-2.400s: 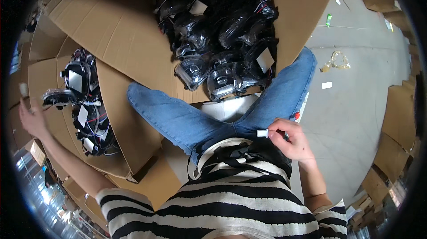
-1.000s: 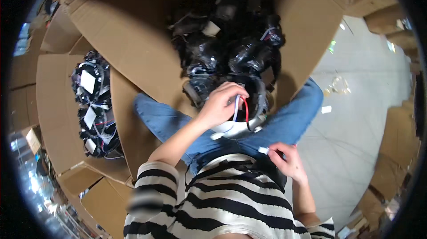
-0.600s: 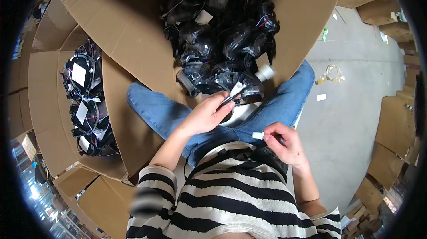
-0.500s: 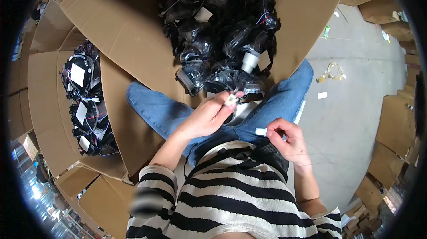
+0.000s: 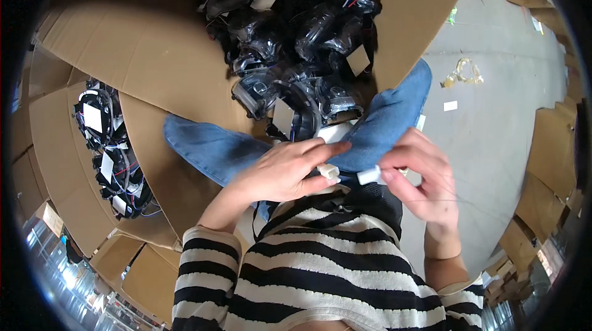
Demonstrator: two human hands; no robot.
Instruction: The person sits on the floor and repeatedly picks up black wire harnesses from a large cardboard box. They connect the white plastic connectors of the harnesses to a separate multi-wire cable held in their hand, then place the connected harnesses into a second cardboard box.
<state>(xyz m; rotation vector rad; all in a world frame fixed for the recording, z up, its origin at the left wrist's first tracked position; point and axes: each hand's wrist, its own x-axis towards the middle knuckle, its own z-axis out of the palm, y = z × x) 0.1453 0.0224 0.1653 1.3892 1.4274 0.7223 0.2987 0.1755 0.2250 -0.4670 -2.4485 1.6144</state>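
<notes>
Above my lap, my left hand (image 5: pixel 287 171) pinches a cream plastic connector (image 5: pixel 328 171) between thumb and fingers. Facing it a short gap away is a white plastic connector (image 5: pixel 369 175), gripped by the fingertips of my right hand (image 5: pixel 425 177). Thin dark wires trail past the right hand. The two connectors are apart. Just beyond my left hand lies a black lamp unit (image 5: pixel 301 109) with a white label beside it; my fingers hide its near end.
A large cardboard box (image 5: pixel 142 66) opens in front of me, holding several black lamp units with clear covers (image 5: pixel 256 93). Another box at left holds more wired units (image 5: pixel 98 118). On the grey floor at right lie a yellowish band (image 5: pixel 464 72) and a white paper slip (image 5: pixel 451 106).
My hands have come closer together and nearer my body, bringing the connectors almost face to face. The white cylindrical piece among the lamp units is no longer visible. The view has shifted slightly.
</notes>
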